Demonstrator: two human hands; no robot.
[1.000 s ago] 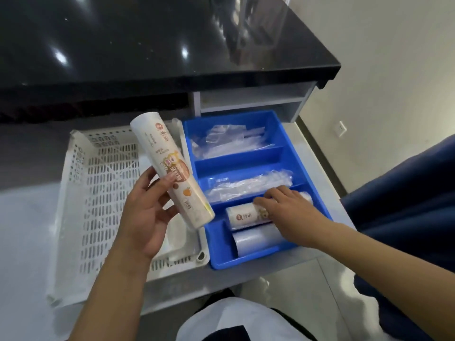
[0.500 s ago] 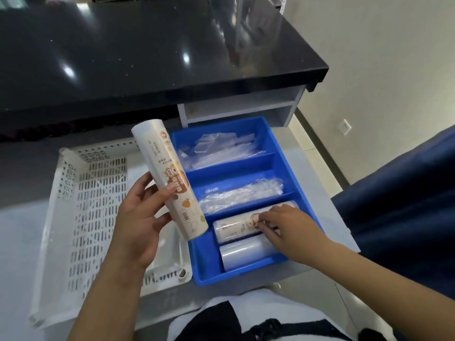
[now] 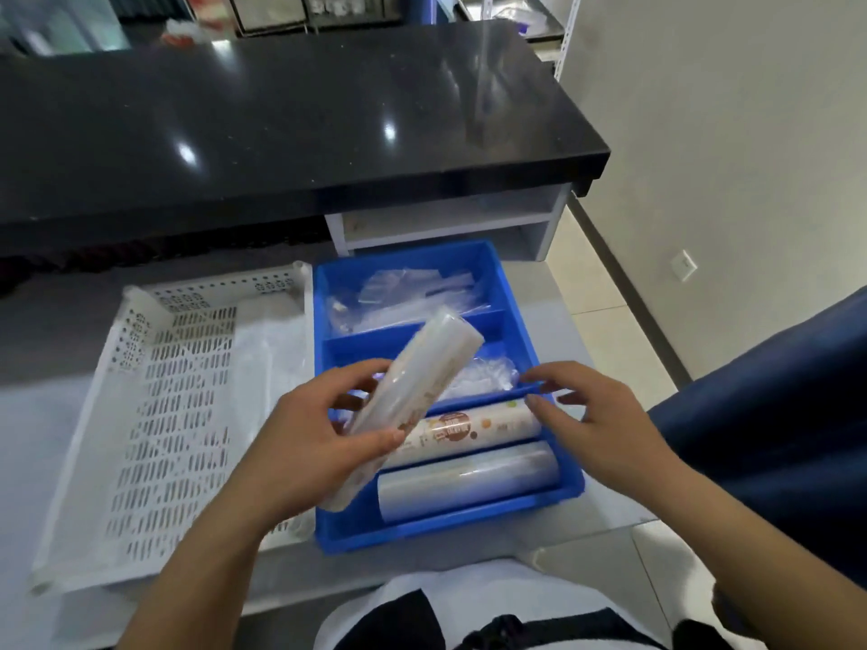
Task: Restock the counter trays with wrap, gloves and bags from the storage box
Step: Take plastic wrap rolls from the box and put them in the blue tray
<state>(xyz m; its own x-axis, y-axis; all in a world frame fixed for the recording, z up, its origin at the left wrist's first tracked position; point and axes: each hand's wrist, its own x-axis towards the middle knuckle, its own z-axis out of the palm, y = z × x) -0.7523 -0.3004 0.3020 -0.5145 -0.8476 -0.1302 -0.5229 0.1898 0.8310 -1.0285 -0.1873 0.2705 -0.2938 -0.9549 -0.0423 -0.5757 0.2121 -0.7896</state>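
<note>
A blue divided tray [image 3: 553, 492] sits on the grey counter. Its far compartment holds clear plastic bags [image 3: 403, 297], the middle one holds crumpled clear gloves [image 3: 483, 375]. In the near compartment lie a printed roll of wrap [image 3: 469, 426] and a plain clear roll [image 3: 469, 478]. My left hand [image 3: 300, 448] grips another wrapped roll [image 3: 413, 382], tilted over the tray's left side. My right hand [image 3: 596, 415] hovers open at the right end of the printed roll, fingertips touching it.
A white perforated storage basket [image 3: 159, 415] stands left of the blue tray with some clear plastic inside. A black glossy countertop [image 3: 281, 124] overhangs behind. A white shelf unit [image 3: 445, 222] lies beyond the tray. Dark blue fabric [image 3: 774, 415] is at the right.
My left hand has swung its roll from upright over the basket to slanted over the blue tray. My right hand has lifted off the printed roll and opened.
</note>
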